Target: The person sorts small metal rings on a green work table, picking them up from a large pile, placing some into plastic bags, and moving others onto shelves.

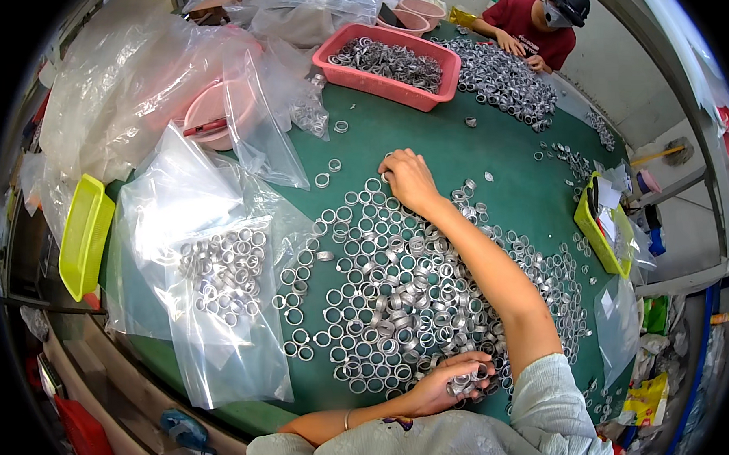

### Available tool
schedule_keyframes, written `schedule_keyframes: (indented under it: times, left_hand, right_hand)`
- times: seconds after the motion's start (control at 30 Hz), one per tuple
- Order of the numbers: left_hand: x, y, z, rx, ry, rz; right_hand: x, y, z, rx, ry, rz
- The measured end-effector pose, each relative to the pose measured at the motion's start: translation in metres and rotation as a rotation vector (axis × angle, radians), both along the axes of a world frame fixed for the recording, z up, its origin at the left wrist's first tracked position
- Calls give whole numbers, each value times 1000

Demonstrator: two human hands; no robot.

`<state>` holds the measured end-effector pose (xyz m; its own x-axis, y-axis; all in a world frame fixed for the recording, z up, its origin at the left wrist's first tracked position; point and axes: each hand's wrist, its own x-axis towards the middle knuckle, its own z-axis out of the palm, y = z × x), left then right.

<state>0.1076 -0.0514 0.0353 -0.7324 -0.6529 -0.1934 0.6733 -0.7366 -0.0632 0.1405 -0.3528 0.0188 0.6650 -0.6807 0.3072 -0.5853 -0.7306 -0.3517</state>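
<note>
A wide spread of silver metal rings (pixel 369 260) covers the middle of the green table, single-layered at the left and heaped toward the centre. My right hand (pixel 412 181) is stretched over to the far edge of the spread. Its fingers are bent down, with the fingertips on a metal ring at the table surface. Close to my body, my left hand (pixel 439 387) is palm up and curled around several metal rings (pixel 467 381). Two loose rings (pixel 322 180) lie to the left of my right hand.
Clear plastic bags (pixel 232 355), one holding rings, lie at the left beside a yellow-green basket (pixel 86 237). A pink tub (pixel 387 87) of metal parts stands at the back. Another person (pixel 535 25) handles a far-right pile (pixel 500 75). A second yellow-green basket (pixel 604 225) sits at right.
</note>
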Motion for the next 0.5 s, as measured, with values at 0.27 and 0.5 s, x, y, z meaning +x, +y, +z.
schedule_keyframes:
  times: [0.27, 0.5]
  left_hand:
    - [-3, 1, -3, -39, 9, 7]
    - [-4, 1, -3, -47, -18, -4]
  right_hand:
    - [-15, 6, 3, -13, -60, 60]
    - [-17, -3, 6, 285, -205, -18]
